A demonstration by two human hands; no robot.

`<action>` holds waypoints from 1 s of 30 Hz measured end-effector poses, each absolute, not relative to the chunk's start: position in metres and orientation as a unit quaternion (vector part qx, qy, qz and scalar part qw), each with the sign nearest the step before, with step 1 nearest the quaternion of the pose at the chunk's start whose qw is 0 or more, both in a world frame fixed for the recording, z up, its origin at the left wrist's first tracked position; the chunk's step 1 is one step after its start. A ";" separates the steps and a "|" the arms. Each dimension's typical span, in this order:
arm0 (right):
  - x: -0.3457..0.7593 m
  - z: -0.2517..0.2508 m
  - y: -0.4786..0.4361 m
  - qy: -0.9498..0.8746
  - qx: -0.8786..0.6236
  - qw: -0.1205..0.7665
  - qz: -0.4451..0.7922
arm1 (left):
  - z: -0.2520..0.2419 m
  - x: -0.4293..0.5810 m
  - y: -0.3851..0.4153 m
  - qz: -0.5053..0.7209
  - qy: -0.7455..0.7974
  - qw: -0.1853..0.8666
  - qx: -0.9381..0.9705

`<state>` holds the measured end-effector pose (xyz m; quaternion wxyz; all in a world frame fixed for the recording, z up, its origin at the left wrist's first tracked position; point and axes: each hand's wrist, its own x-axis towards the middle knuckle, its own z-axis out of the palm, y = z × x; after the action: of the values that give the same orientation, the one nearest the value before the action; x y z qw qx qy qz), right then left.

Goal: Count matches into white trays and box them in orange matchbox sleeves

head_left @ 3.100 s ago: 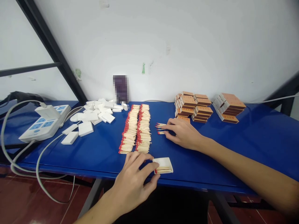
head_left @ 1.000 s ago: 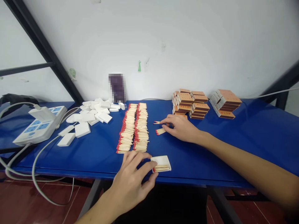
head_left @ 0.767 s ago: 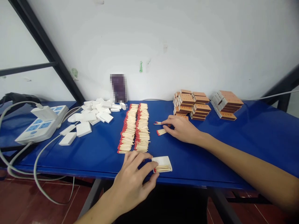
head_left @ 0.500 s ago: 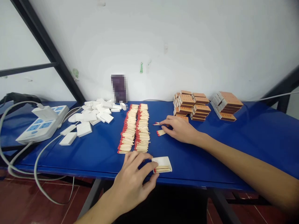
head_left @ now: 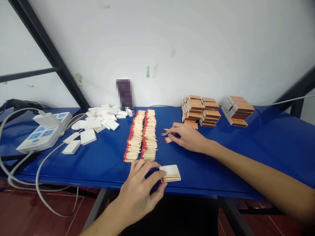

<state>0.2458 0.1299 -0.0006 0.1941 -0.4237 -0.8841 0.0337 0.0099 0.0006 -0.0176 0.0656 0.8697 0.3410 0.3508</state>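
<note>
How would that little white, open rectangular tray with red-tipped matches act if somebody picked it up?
The white rectangular open tray probably feels light, since its walls look thin. The pale red-tipped wooden matches inside have no cover, so they might spill if it tilts. With the left hand at just one end, the other end may dip.

I can't see the left end of the tray [head_left: 171,168], as the left hand [head_left: 141,185] covers it, along with the near tips of the match rows [head_left: 149,134]. The right hand [head_left: 188,137] hides the tail ends of the loose matches [head_left: 168,140], so I can't tell whether its fingertips pinch any. The left forearm [head_left: 105,219] runs off the bottom edge, the right forearm [head_left: 248,172] off the right, blurring there. Upper left of centre, I get only pixels over a dark block [head_left: 125,93].
</note>
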 end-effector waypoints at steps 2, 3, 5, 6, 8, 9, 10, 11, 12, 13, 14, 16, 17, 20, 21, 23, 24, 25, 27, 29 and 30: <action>0.246 -0.002 0.132 -0.878 -0.429 0.207 0.039 | -0.018 0.010 0.001 0.352 0.340 0.065 0.870; 0.246 -0.003 0.133 -0.876 -0.432 0.211 0.042 | -0.018 0.010 0.001 0.351 0.341 0.066 0.870; 0.246 -0.005 0.136 -0.874 -0.434 0.213 0.049 | -0.018 0.010 0.001 0.348 0.343 0.066 0.870; 0.246 -0.005 0.137 -0.875 -0.433 0.211 0.053 | -0.019 0.011 0.002 0.347 0.344 0.065 0.870; 0.246 -0.005 0.139 -0.876 -0.430 0.209 0.059 | -0.019 0.011 0.002 0.345 0.344 0.063 0.871; 0.246 -0.005 0.139 -0.877 -0.429 0.208 0.062 | -0.019 0.011 0.003 0.346 0.342 0.061 0.872; 0.247 -0.004 0.140 -0.877 -0.428 0.208 0.063 | -0.020 0.011 0.003 0.346 0.340 0.060 0.872; 0.247 -0.003 0.140 -0.878 -0.427 0.207 0.065 | -0.020 0.011 0.003 0.348 0.340 0.060 0.872; 0.247 -0.003 0.140 -0.879 -0.425 0.206 0.066 | -0.020 0.011 0.002 0.349 0.339 0.060 0.872; 0.247 -0.002 0.139 -0.880 -0.423 0.204 0.068 | -0.020 0.011 0.002 0.349 0.340 0.060 0.871; 0.248 -0.001 0.138 -0.882 -0.421 0.200 0.071 | -0.019 0.011 0.002 0.349 0.341 0.061 0.871; 0.249 0.001 0.136 -0.885 -0.417 0.193 0.076 | -0.019 0.011 0.001 0.348 0.343 0.062 0.870; 0.249 0.002 0.135 -0.886 -0.415 0.190 0.078 | -0.019 0.011 0.001 0.348 0.342 0.061 0.870; 0.252 0.004 0.131 -0.887 -0.416 0.182 0.081 | -0.019 0.011 0.001 0.353 0.341 0.059 0.869; 0.254 0.005 0.130 -0.887 -0.417 0.179 0.084 | -0.018 0.011 0.001 0.353 0.341 0.060 0.869; 0.256 0.008 0.127 -0.887 -0.419 0.168 0.093 | -0.017 0.011 0.000 0.351 0.344 0.065 0.869; 0.256 0.010 0.126 -0.887 -0.420 0.162 0.098 | -0.017 0.011 0.000 0.347 0.346 0.069 0.869; 0.257 0.012 0.124 -0.887 -0.422 0.156 0.102 | -0.016 0.010 0.000 0.343 0.350 0.072 0.869; 0.257 0.014 0.121 -0.887 -0.427 0.144 0.106 | -0.015 0.010 0.000 0.334 0.356 0.081 0.869; 0.257 0.016 0.118 -0.888 -0.425 0.135 0.115 | -0.015 0.009 -0.001 0.331 0.360 0.088 0.868; 0.257 0.017 0.117 -0.889 -0.420 0.132 0.123 | -0.015 0.009 -0.001 0.331 0.360 0.091 0.868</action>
<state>0.2570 0.1173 0.0166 0.1319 -0.4204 -0.8893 0.1229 0.0085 -0.0012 -0.0147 0.0907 0.8678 0.3596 0.3308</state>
